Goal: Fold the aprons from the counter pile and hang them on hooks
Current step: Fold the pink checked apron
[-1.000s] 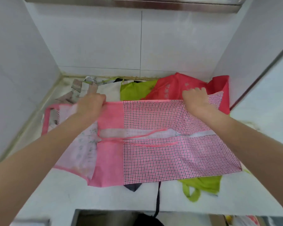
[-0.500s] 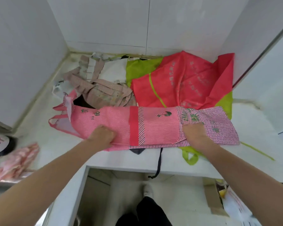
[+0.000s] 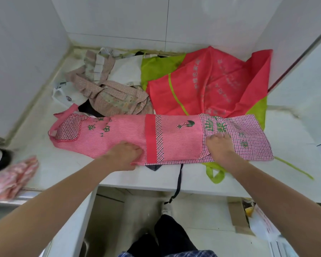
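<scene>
Pink checked apron (image 3: 174, 138), perhaps green lettering (image 3: 219, 127)

Green characters on pink apron (image 3: 119, 138), pale print on red apron (image 3: 211, 84), seemingly Chinese, unreadable

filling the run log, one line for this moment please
step: folding | item: pink apron folded lengthwise on counter | left hand: on near edge | right hand: pressing | hung: no

White tiled walls (image 3: 119, 17) enclose the counter (image 3: 293, 138). A cardboard box (image 3: 238, 217) sits on the floor (image 3: 208, 216) below.
</scene>
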Available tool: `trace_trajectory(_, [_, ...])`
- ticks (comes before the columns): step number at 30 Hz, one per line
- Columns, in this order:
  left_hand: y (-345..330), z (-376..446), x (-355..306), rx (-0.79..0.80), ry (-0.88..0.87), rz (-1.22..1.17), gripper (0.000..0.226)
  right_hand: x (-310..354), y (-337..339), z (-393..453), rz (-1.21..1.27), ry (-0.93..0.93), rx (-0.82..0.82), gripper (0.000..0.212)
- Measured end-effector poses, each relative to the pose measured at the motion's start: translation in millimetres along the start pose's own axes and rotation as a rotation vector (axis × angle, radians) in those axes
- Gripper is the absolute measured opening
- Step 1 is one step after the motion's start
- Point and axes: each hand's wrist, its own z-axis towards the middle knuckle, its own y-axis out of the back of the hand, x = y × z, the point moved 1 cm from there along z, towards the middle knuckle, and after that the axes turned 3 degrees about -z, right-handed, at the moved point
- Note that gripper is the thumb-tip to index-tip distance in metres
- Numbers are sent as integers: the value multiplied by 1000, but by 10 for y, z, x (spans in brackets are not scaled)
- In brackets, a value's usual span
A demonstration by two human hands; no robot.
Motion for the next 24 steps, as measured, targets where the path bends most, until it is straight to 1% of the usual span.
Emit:
trace_trajectory(3, [66, 4, 27, 6, -12, 86, 38, 43, -31, -20, 32, 37, 43, 42])
trace_trajectory(6, [169, -56, 248, 12, 75, 155, 36, 166, 5, -49, 75, 76, 52, 41])
trace_trajectory(8, [217, -131, 383, 88, 142, 189, 32, 303, 44, -52, 149, 97, 57, 42])
trace_trajectory(10, [213, -162, 416, 157, 122, 111, 22, 409, 70, -54, 259, 102, 82, 45])
trace_trajectory(11, [205, -162, 395, 135, 79, 28, 16, 430, 79, -53, 313, 102, 88, 48])
trace_trajectory(12, [196, -134, 348, 78, 32, -92, 18, 420, 74, -50, 355, 106, 85, 51])
trace_trajectory(14, [240, -34, 188, -68, -73, -324, 30, 356, 44, -70, 418, 129, 61, 52])
trace_trajectory(15, [289, 58, 74, -104, -100, -364, 33, 309, 15, -92, 428, 146, 49, 51])
trace_trajectory(16, [342, 153, -42, -91, -93, -342, 39, 276, -18, -109, 419, 168, 38, 52])
trace_trajectory(18, [376, 368, -240, -9, -36, -297, 59, 232, -86, -162, 368, 188, 34, 51])
trace_trajectory(20, [430, 538, -366, 66, 21, -319, 72, 170, -143, -193, 300, 144, 38, 49])
trace_trajectory(22, [458, 662, -388, 149, 83, -359, 78, 39, -167, -215, 198, 67, 59, 50])
trace_trajectory(24, [478, 744, -361, 230, 108, -377, 80, -139, -158, -213, 99, -5, -3, 44])
